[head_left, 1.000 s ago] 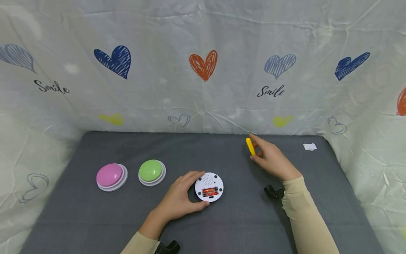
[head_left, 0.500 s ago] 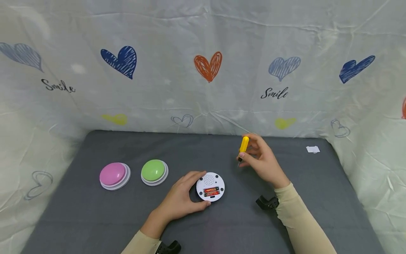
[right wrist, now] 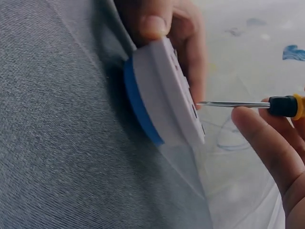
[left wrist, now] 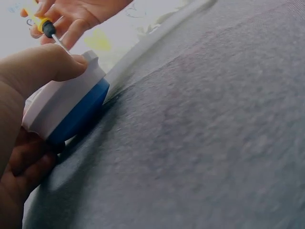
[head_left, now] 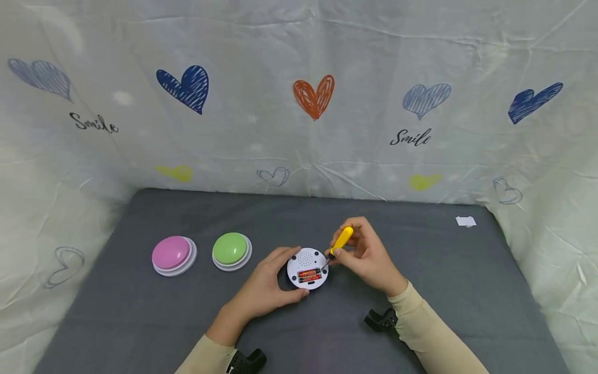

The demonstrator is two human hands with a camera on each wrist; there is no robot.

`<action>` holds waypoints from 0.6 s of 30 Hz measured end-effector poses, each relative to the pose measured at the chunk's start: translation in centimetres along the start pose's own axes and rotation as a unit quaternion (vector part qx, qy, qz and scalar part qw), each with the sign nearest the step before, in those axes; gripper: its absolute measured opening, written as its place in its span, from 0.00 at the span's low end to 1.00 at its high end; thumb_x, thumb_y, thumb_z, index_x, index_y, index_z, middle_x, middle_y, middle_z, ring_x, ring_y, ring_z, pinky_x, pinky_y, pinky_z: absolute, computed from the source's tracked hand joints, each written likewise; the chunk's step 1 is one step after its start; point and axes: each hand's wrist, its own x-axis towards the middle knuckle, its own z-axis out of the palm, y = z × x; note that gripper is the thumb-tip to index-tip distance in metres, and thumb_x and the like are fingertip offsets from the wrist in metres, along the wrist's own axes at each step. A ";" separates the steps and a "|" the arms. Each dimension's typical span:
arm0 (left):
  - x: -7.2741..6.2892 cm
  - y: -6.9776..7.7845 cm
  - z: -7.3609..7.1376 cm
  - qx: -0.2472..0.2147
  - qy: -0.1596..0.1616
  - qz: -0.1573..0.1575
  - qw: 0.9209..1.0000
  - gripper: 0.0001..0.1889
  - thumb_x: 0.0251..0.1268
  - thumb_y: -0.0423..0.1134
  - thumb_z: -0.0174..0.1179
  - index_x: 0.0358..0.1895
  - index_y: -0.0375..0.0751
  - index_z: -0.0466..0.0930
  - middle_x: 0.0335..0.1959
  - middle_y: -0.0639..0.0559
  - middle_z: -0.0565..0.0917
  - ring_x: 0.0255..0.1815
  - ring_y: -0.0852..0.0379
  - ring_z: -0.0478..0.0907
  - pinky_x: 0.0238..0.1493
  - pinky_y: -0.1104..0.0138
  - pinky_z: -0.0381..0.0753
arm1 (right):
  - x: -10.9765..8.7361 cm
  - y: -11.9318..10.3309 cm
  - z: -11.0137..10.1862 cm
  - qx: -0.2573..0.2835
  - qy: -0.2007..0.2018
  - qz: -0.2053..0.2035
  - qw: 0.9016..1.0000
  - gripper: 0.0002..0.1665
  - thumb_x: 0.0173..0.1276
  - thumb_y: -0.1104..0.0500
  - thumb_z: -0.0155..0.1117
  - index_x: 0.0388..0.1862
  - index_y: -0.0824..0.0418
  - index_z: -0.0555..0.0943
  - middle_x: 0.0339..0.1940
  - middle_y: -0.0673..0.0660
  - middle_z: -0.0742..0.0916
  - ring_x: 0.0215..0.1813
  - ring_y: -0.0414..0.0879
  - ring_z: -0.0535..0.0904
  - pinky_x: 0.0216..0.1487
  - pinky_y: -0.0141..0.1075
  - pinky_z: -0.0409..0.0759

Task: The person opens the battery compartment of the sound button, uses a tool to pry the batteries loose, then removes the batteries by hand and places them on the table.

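Note:
A round white button device with a blue dome lies upside down on the grey cloth, its open battery compartment showing two red batteries. My left hand grips its rim between thumb and fingers from the left. My right hand pinches a screwdriver with a yellow handle and black collar. Its metal shaft slants down to the device's underside, the tip right at the surface beside the batteries. In the left wrist view my left thumb presses the white rim.
To the left stand a pink button and a green button, both dome up on white bases. A small white piece lies at the back right. A pale curtain printed with hearts rises behind the table's far edge.
My right hand has come left and toward me with the screwdriver, turning it tip down, from the back of the table to the device. My left hand keeps its grip on the rim.

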 end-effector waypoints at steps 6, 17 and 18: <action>0.6 0.3 -0.6 0.010 -0.007 -0.003 1.000 0.49 0.54 0.50 0.86 0.80 0.42 0.75 0.72 0.55 0.79 0.70 0.55 0.78 0.70 0.50 0.80 | 0.1 0.4 0.1 -0.012 -0.005 -0.023 1.000 0.24 0.75 0.81 0.63 0.61 0.71 0.65 0.50 0.74 0.78 0.49 0.71 0.87 0.44 0.63 0.89; 0.3 0.8 -1.0 0.024 -0.016 -0.027 0.999 0.48 0.55 0.51 0.86 0.79 0.41 0.76 0.71 0.53 0.80 0.69 0.54 0.79 0.69 0.50 0.80 | 0.0 1.0 0.7 -0.014 -0.029 -0.044 0.998 0.23 0.74 0.81 0.62 0.61 0.71 0.66 0.49 0.74 0.79 0.47 0.68 0.87 0.41 0.63 0.89; 0.2 0.8 -0.9 0.024 -0.016 -0.029 0.999 0.48 0.55 0.51 0.86 0.79 0.41 0.76 0.71 0.53 0.80 0.69 0.54 0.79 0.69 0.50 0.80 | -0.1 1.1 0.7 -0.015 -0.029 -0.046 0.998 0.23 0.74 0.81 0.62 0.61 0.71 0.66 0.49 0.74 0.79 0.46 0.69 0.87 0.41 0.63 0.89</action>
